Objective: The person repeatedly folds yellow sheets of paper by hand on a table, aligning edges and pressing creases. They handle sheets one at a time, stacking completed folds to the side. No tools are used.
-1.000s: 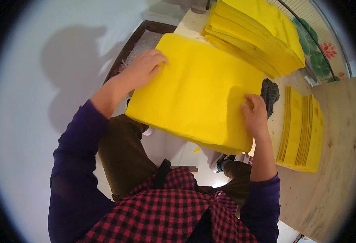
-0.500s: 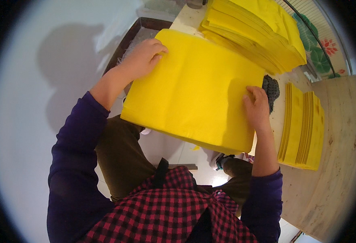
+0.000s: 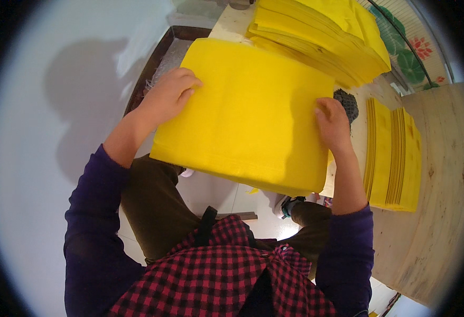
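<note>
A broad sheet of yellow felt-like fabric (image 3: 248, 116) spreads between my hands above my lap, nearly flat, with its near edge bending down. My left hand (image 3: 169, 94) grips its left edge, fingers curled over the top. At the opposite edge, my right hand (image 3: 333, 122) pinches the fabric with bent fingers. The thumbs are partly hidden, and I cannot tell whether it is one layer or more.
A tall pile of yellow fabric (image 3: 316, 37) lies on the wooden table (image 3: 427, 158) at the far right. Two folded yellow stacks (image 3: 393, 156) lie nearer, beside a dark grey knitted cloth (image 3: 346, 105). A brown-rimmed box (image 3: 150, 63) stands by the wall.
My left hand has slid down and left along the fabric's edge. My right hand is slightly higher in view, and the sheet looks smoother and has shifted a little left with the view.
</note>
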`<state>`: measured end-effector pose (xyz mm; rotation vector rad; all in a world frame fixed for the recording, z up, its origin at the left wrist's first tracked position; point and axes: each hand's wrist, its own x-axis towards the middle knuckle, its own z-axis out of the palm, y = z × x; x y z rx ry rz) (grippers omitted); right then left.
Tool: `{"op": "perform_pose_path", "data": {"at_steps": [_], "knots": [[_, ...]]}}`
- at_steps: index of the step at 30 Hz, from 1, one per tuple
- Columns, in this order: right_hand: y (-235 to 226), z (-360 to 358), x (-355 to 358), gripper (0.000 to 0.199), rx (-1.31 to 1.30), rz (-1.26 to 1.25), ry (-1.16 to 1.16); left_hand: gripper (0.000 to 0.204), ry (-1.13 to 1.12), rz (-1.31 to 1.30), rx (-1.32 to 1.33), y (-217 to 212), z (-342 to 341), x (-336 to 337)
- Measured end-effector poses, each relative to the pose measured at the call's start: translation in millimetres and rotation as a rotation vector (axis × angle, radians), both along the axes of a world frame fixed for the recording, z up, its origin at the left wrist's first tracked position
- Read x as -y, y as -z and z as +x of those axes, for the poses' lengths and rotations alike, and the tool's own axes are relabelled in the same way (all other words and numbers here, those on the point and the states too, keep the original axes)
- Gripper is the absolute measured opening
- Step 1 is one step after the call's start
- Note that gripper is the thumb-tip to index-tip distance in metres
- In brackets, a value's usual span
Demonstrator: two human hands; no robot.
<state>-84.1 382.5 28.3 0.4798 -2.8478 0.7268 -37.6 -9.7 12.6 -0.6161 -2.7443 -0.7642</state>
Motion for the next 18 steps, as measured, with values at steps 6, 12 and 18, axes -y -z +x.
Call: {"op": "perform_pose_path", "data": {"at_steps": [6,12,18], "knots": [[5,31,-3,0.025,0.077,-0.042,-0.062,0.018,-0.006,0.002,0.016,4,16,0],[2,6,0,0.026,0.066,-0.081,0.006,0.019,0.016,0.002,-0.046,3,-1,6],[9,23,-1,0.026,0.079,-0.004,-0.063,0.018,0.046,0.012,-0.057,6,15,8]]}}
